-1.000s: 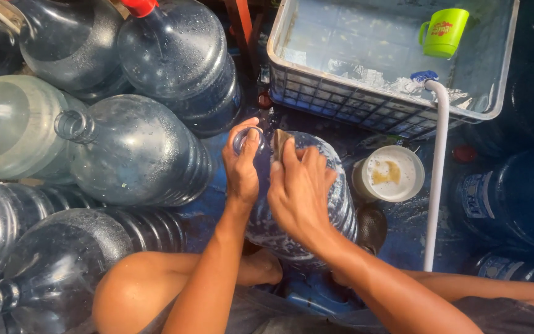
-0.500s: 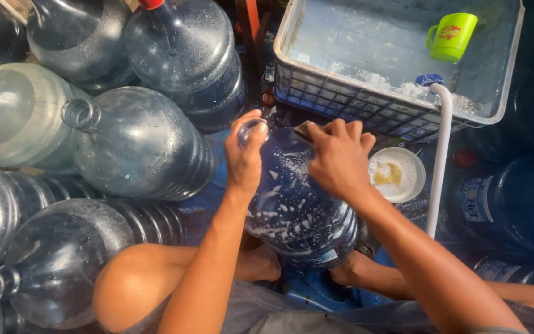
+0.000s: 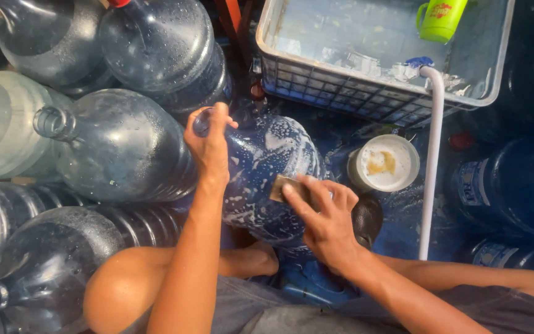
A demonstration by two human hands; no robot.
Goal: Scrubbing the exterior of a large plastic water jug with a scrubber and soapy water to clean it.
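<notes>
Single head-worn cam, looking almost straight down from above the soapy blue water jug [image 3: 267, 179], close range, so the person's forearms and knees fill the bottom of frame. The grey plastic crate [image 3: 366, 93] sits beyond the jug at the top edge, stacked empty jugs [image 3: 118, 142] to its left. No second view, so nothing overlaps.
</notes>
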